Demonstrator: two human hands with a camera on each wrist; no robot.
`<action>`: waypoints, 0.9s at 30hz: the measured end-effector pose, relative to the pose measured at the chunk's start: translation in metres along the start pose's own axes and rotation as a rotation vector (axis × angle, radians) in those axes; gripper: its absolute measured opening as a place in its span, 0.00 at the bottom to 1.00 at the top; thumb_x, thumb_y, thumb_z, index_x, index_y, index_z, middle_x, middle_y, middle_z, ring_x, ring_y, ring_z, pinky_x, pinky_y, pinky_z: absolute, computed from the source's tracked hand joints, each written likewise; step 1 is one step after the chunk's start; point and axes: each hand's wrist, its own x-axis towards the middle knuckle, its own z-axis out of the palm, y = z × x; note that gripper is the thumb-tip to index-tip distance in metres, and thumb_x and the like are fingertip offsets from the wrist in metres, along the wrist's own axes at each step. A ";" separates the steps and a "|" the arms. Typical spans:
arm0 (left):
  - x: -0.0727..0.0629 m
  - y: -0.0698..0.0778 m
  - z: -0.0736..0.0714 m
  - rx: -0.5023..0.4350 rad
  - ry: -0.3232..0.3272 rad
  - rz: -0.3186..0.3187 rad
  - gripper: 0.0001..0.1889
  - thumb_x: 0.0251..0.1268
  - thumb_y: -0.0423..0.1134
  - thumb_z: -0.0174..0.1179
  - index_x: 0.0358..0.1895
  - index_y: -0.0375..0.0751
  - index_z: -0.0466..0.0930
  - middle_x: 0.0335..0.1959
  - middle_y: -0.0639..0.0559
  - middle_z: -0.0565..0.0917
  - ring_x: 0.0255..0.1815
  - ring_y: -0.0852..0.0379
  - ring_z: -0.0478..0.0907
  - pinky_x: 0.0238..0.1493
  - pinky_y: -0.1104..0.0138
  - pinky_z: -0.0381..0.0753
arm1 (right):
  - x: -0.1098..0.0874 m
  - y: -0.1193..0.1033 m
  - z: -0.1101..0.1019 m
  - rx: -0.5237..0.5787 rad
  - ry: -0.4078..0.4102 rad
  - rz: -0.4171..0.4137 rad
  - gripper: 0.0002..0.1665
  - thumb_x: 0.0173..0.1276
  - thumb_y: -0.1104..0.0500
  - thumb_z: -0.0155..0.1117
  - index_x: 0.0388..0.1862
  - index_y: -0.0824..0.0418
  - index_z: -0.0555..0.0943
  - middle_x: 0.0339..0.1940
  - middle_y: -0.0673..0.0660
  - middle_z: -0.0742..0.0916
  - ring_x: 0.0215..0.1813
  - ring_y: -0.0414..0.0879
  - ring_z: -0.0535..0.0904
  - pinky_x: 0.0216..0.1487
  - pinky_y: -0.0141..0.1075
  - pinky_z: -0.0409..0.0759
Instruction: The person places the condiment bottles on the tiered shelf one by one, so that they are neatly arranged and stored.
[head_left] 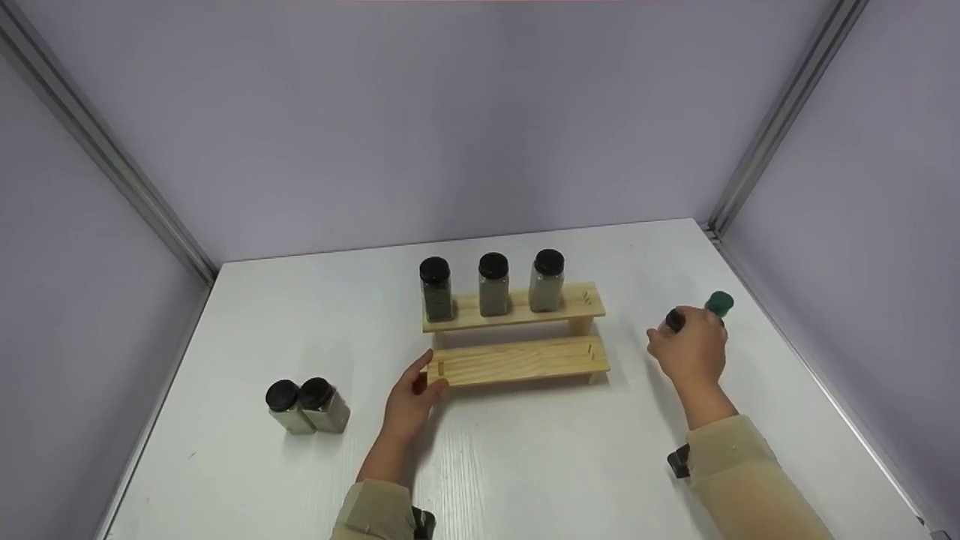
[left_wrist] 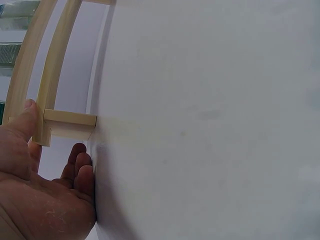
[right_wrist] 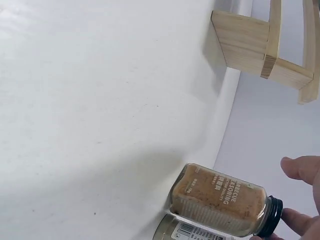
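Note:
My left hand point(head_left: 407, 403) grips the left end of a two-step wooden rack point(head_left: 517, 362), thumb at the front and a finger behind the lower shelf; its other fingers curl loosely below. Three black-capped spice jars point(head_left: 493, 285) stand on the upper shelf. At the right, my right hand point(head_left: 691, 346) is at a black-capped barbecue seasoning jar point(right_wrist: 220, 200). In the right wrist view a finger meets the cap while the thumb stays spread away from it. Close beside it is a second jar point(right_wrist: 187, 231); a green cap point(head_left: 720, 303) shows past the hand in the head view.
Two more black-capped jars point(head_left: 292, 409) stand side by side on the white table point(head_left: 225, 480) at the left. Pale panels point(head_left: 465, 120) with metal corner posts enclose the table at the back and sides.

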 end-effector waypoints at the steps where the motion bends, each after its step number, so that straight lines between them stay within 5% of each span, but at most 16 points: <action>1: 0.000 -0.001 0.000 -0.002 0.000 0.001 0.33 0.78 0.42 0.66 0.81 0.41 0.67 0.75 0.28 0.70 0.73 0.35 0.69 0.66 0.47 0.75 | -0.001 0.001 0.001 0.001 -0.006 0.000 0.35 0.69 0.56 0.74 0.68 0.74 0.77 0.69 0.76 0.76 0.72 0.74 0.68 0.66 0.69 0.70; 5: 0.001 -0.001 0.000 0.005 -0.003 0.003 0.33 0.78 0.43 0.65 0.81 0.42 0.67 0.77 0.29 0.68 0.75 0.35 0.67 0.68 0.47 0.75 | -0.005 0.002 0.002 0.010 -0.024 0.001 0.31 0.70 0.57 0.69 0.66 0.74 0.78 0.67 0.75 0.77 0.71 0.73 0.71 0.68 0.68 0.70; 9: 0.000 0.000 0.000 -0.005 -0.007 0.007 0.34 0.78 0.42 0.66 0.81 0.41 0.66 0.59 0.34 0.82 0.57 0.43 0.80 0.54 0.56 0.82 | -0.008 0.007 0.003 0.064 -0.037 -0.022 0.36 0.68 0.58 0.70 0.71 0.72 0.74 0.67 0.74 0.78 0.71 0.72 0.72 0.69 0.65 0.69; 12: 0.000 0.000 0.000 -0.018 -0.014 0.007 0.34 0.78 0.41 0.66 0.81 0.39 0.65 0.45 0.41 0.83 0.43 0.51 0.80 0.43 0.62 0.80 | -0.009 0.015 0.007 0.145 -0.053 -0.051 0.42 0.64 0.62 0.74 0.75 0.70 0.70 0.68 0.74 0.77 0.71 0.70 0.71 0.69 0.63 0.69; 20: 0.001 -0.001 0.000 -0.013 -0.012 -0.014 0.34 0.78 0.42 0.66 0.82 0.42 0.66 0.59 0.37 0.80 0.51 0.49 0.78 0.48 0.61 0.81 | -0.003 0.040 0.015 0.291 -0.287 -0.056 0.61 0.63 0.69 0.76 0.87 0.66 0.49 0.81 0.77 0.61 0.80 0.74 0.60 0.77 0.61 0.62; 27: 0.000 0.001 0.000 -0.007 -0.009 -0.014 0.34 0.78 0.42 0.65 0.82 0.42 0.66 0.58 0.38 0.81 0.50 0.51 0.78 0.48 0.63 0.80 | -0.001 0.053 0.018 0.310 -0.333 -0.092 0.56 0.65 0.73 0.70 0.86 0.64 0.51 0.82 0.75 0.62 0.79 0.74 0.62 0.76 0.61 0.64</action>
